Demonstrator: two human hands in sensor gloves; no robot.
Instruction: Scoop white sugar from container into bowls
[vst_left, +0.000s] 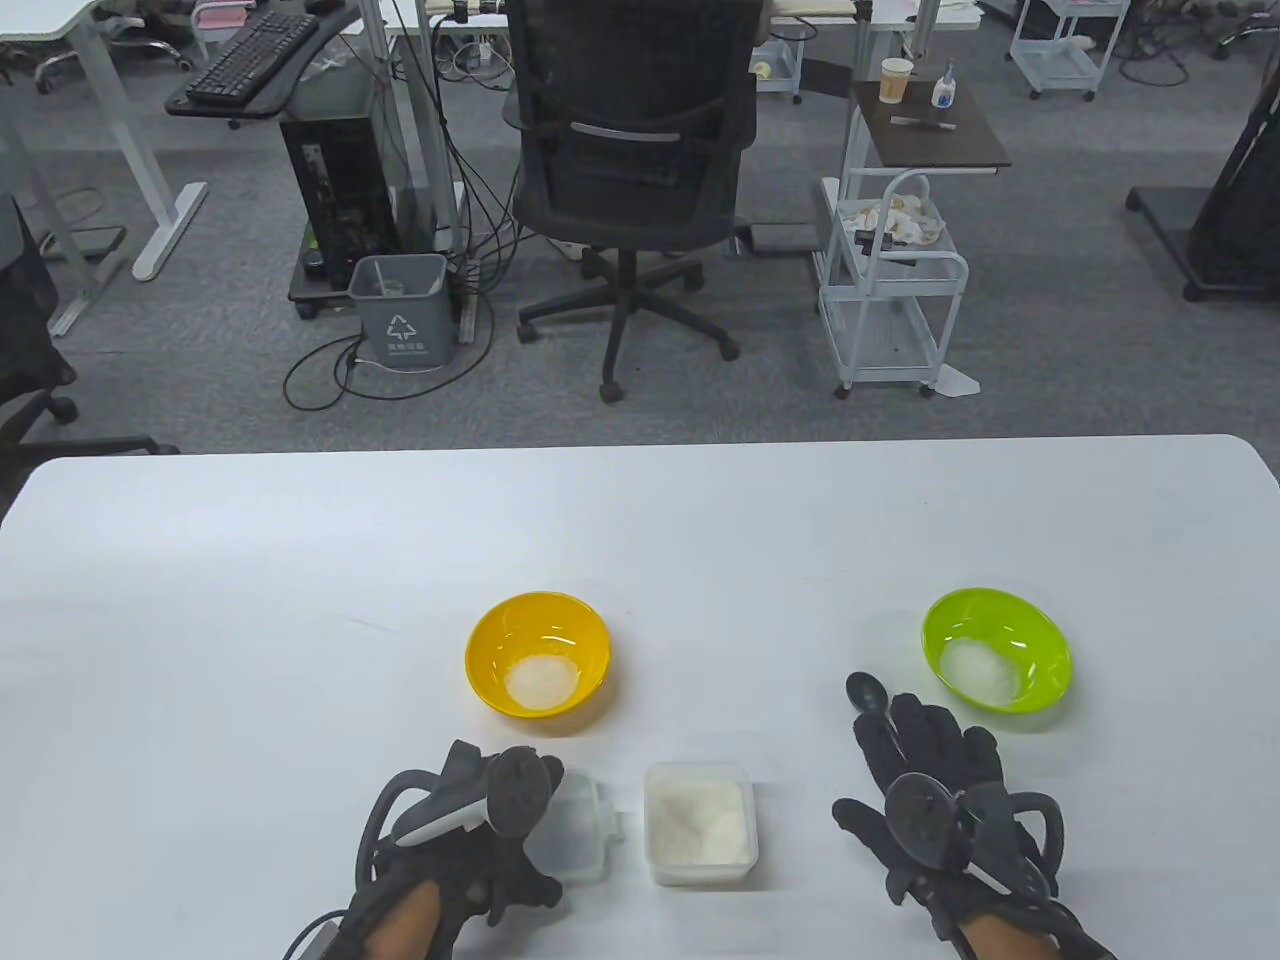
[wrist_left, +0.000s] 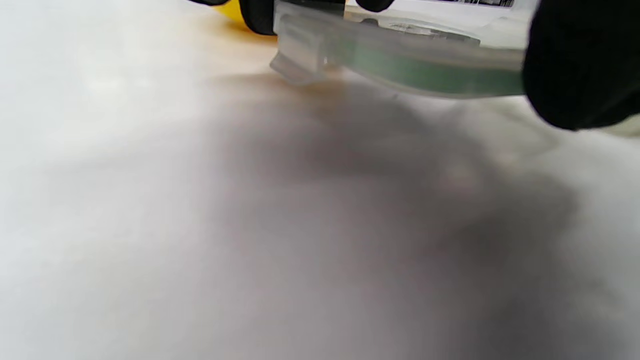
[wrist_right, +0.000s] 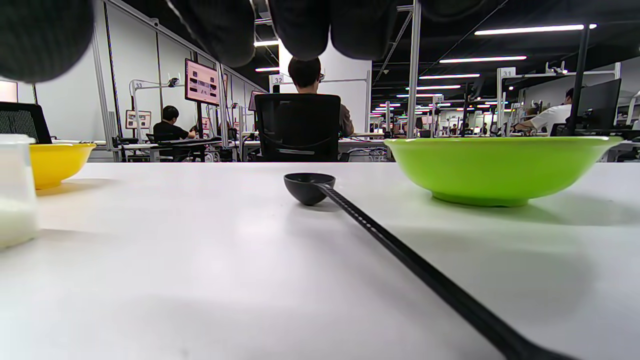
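Observation:
A clear container (vst_left: 700, 822) of white sugar stands open at the front middle of the table. My left hand (vst_left: 535, 805) grips its clear lid (vst_left: 582, 828) just left of the container. In the left wrist view the lid (wrist_left: 400, 60) is held low over the table between my fingers (wrist_left: 575, 65). A black spoon (vst_left: 866, 694) lies on the table, its handle running under my right hand (vst_left: 925, 765), which is spread flat and open above it. The yellow bowl (vst_left: 538, 662) and the green bowl (vst_left: 996, 648) each hold some sugar.
The right wrist view shows the spoon (wrist_right: 310, 187) resting on the table, the green bowl (wrist_right: 500, 167) to its right, the yellow bowl (wrist_right: 60, 160) and the container (wrist_right: 15, 190) at far left. The white table (vst_left: 300, 600) stretches behind the bowls.

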